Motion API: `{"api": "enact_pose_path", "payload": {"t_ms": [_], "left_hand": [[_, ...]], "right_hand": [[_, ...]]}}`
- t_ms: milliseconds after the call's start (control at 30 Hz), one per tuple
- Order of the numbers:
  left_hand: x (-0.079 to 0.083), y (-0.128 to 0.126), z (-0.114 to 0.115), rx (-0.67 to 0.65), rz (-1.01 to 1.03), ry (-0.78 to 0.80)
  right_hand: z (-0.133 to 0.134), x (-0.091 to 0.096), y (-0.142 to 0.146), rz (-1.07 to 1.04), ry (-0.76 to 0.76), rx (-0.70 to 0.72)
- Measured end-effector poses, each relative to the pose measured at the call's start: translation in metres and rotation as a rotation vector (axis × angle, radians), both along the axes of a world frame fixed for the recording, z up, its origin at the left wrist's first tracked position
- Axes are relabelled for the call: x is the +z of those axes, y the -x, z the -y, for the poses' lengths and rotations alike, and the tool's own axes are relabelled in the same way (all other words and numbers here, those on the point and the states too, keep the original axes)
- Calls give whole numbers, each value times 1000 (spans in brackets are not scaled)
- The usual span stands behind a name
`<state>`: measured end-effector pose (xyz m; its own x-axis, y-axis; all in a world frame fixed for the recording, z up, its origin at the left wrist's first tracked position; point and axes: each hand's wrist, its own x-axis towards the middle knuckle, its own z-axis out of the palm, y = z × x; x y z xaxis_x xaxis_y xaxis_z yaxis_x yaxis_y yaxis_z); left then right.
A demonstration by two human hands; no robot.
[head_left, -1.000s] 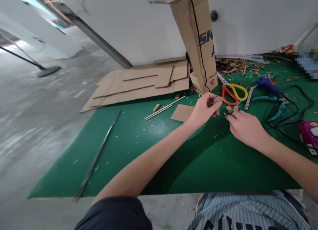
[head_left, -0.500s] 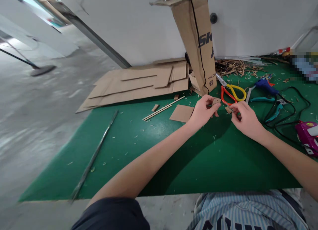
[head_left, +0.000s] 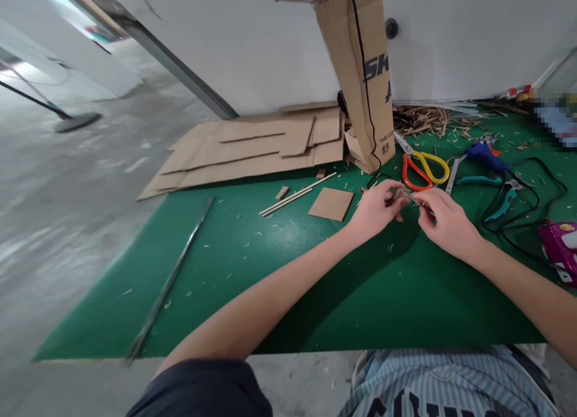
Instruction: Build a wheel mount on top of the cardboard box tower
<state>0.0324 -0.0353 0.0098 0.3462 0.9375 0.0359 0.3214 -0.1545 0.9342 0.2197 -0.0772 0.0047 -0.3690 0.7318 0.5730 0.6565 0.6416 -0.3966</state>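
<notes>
My left hand (head_left: 376, 211) is closed in a pinch on a small brown cardboard piece (head_left: 397, 194) just above the green mat (head_left: 252, 273). My right hand (head_left: 444, 219) is closed around a thin metal tool (head_left: 412, 197) whose tip touches that piece. The two hands meet in the middle right of the mat. A square cardboard piece (head_left: 331, 203) lies flat just left of my left hand. Red and yellow scissors (head_left: 421, 167) lie right behind the hands.
A tall cardboard column (head_left: 360, 74) stands at the wall, with flat cardboard sheets (head_left: 252, 146) to its left. Thin wooden sticks (head_left: 297, 194) and a long metal ruler (head_left: 169, 285) lie on the mat. A blue glue gun (head_left: 484, 152), pliers (head_left: 500, 197), black cable and a pink device (head_left: 561, 243) sit at right.
My right hand lifted the thin metal tool off the mat and brought it to the cardboard piece in my left hand. The left hand sank slightly.
</notes>
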Motion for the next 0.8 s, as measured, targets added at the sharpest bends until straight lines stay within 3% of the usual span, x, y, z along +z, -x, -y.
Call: {"api": "enact_pose_path", "payload": {"t_ms": [400,633,800], "left_hand": [[-2,1,4,-14,-77,-143],[-4,-2,9,-7,-105,-181],[-4,-5,13,39,-140,-210]], "right_hand": [[2,4,1,163,48,-104],[1,-1,3,247,-105,-132],[-2,-5,9,105,-56,-121]]}}
